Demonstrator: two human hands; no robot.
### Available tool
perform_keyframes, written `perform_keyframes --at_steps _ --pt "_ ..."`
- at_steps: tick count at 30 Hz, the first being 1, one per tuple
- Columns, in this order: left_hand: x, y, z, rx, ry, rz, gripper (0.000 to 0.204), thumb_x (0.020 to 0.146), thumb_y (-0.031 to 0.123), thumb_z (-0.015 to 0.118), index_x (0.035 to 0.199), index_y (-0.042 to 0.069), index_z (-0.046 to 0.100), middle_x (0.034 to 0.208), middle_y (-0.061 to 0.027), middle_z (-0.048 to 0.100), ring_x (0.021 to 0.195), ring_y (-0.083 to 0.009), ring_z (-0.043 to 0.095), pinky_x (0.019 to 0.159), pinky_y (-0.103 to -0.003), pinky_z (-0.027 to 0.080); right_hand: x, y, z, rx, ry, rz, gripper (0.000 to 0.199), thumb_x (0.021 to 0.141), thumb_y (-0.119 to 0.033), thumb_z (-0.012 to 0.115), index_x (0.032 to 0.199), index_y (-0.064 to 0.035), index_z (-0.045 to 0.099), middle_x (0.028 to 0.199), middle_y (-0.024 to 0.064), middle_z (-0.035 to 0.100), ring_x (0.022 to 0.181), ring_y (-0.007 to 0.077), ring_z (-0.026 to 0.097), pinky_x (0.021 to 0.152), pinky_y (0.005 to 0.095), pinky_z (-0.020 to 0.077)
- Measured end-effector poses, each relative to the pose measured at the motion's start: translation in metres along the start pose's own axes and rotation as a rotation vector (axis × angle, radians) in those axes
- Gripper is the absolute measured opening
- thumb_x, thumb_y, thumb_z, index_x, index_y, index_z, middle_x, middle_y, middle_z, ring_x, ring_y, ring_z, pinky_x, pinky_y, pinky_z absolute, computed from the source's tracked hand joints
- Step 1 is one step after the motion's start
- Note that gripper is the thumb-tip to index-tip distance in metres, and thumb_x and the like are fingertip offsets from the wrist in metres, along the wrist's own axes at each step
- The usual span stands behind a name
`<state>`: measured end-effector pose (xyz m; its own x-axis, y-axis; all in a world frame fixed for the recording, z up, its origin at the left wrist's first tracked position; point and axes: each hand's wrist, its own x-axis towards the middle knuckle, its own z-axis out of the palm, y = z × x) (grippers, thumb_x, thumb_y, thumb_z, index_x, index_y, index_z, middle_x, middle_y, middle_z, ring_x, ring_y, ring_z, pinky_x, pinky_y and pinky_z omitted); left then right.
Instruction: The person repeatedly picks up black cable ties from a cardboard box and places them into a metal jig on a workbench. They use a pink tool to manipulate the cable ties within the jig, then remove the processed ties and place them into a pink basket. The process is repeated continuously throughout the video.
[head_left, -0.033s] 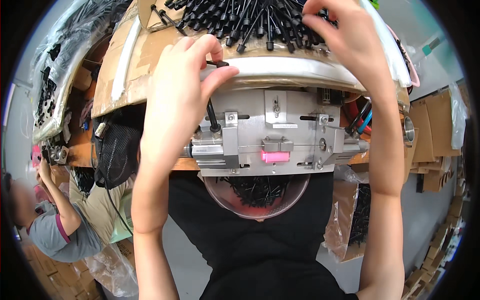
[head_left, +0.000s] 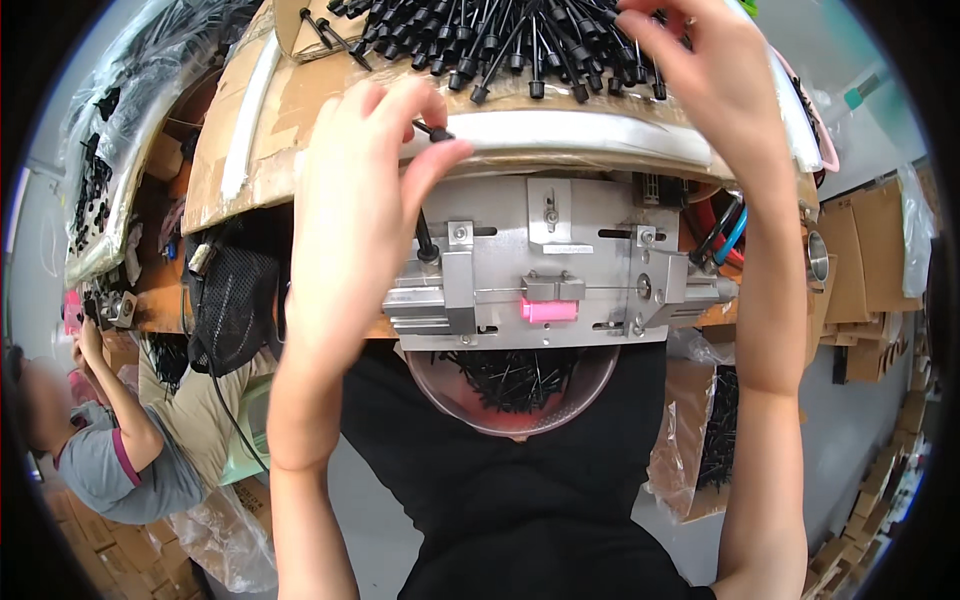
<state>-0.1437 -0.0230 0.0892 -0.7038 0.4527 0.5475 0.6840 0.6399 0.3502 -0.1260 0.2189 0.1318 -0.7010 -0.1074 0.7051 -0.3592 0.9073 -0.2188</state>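
Between the thumb and fingers of my left hand (head_left: 360, 170) is a thin black rod with a thick capped end (head_left: 440, 134). That hand is closed and hovers over the near edge of the cardboard, left of the metal fixture (head_left: 510, 210). My right hand (head_left: 705, 60) is at the right side of a pile of similar black rods (head_left: 500, 45). Its fingers are curled together, and what they hold, if anything, is hidden. A bright pink block (head_left: 549, 310) sits at the front middle of the fixture, below a small metal clamp piece (head_left: 553, 287).
A clear bowl (head_left: 580, 415) of black rods rests at my lap under the fixture. White padding (head_left: 590, 134) edges the cardboard (head_left: 270, 135). A black mesh bag (head_left: 235, 310) hangs at left. Another person (head_left: 130, 450) works at far left. Cartons (head_left: 870, 250) stand at right.
My right hand has shifted slightly right and away from me, uncovering more rods at the pile's right edge. My left hand has dropped slightly, with the rod tilted a little differently.
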Motion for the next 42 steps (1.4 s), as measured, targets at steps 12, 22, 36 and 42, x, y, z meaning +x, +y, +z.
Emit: perform_keyframes --at_steps 12,22,36,42 --pt "-0.148 0.086 0.068 0.011 -0.251 0.033 0.070 0.070 -0.005 0.060 0.139 -0.009 0.044 0.091 -0.0085 0.048 0.082 -0.0214 0.051 0.078 -0.032 0.048 -0.090 0.011 -0.067 1.074 0.186 0.355 0.025 0.101 -0.009 0.054 0.121 0.0061 0.058 0.108 0.0155 0.064 0.087 0.0147 0.056 0.075 0.0250 0.0452" --pt "-0.135 0.079 0.053 -0.045 -0.320 0.012 0.067 0.076 -0.003 0.067 0.140 -0.002 0.046 0.095 -0.0103 0.052 0.087 -0.0262 0.052 0.081 -0.036 0.046 -0.179 -0.069 -0.030 0.611 0.058 0.358 0.038 0.080 0.014 0.069 0.116 0.0062 0.057 0.095 0.0148 0.066 0.084 0.0179 0.067 0.067 0.0274 0.0556" --pt "0.028 0.003 0.008 -0.165 -0.096 0.104 0.017 0.083 0.001 0.065 0.100 0.003 0.068 0.086 -0.0086 0.062 0.078 -0.0206 0.060 0.076 -0.031 0.049 -0.214 -0.093 0.031 0.371 -0.263 0.236 0.067 0.074 0.002 0.076 0.136 0.0046 0.051 0.071 0.0084 0.051 0.064 0.0224 0.051 0.060 0.0352 0.0446" --pt "-0.090 0.057 0.009 -0.047 -0.031 0.084 0.053 0.073 -0.005 0.061 0.127 -0.003 0.060 0.089 -0.0106 0.058 0.082 -0.0246 0.059 0.075 -0.037 0.050 -0.110 -0.058 0.012 0.180 0.023 0.065 0.050 0.072 -0.006 0.078 0.119 0.0007 0.061 0.076 0.0094 0.056 0.069 0.0286 0.054 0.063 0.0370 0.0466"
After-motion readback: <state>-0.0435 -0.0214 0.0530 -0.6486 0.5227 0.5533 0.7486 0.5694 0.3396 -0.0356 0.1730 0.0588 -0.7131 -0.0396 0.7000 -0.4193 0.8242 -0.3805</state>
